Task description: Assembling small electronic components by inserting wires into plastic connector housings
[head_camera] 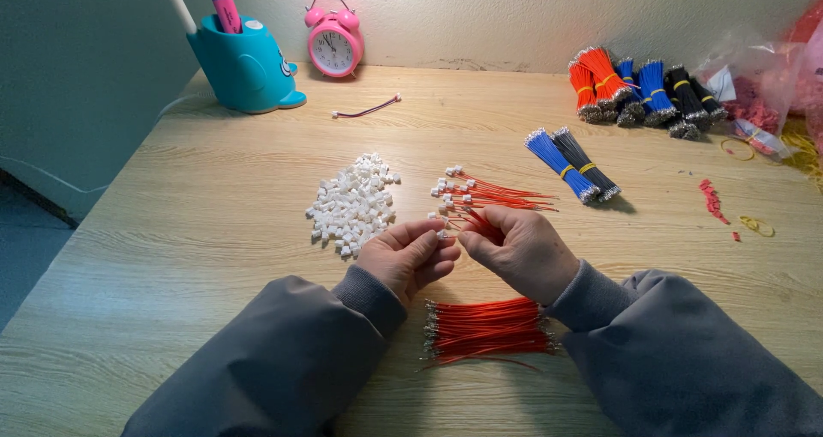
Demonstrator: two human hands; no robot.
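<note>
Above the wood-grain table (214,231), both hands (467,253) pinch one thin red wire (477,225) beside small white plastic connectors (351,204).

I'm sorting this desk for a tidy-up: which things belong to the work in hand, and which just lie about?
In use: left hand and right hand pinching a thin red wire; pile of small white plastic connectors; loose red wire bundle; red wires with white ends.

Lying about: pink alarm clock; teal pen holder; banded blue and black wire bundles.

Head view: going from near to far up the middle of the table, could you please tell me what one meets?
Loose red wires → left hand and right hand → red wires with white connectors → purple wire → pink alarm clock.
</note>
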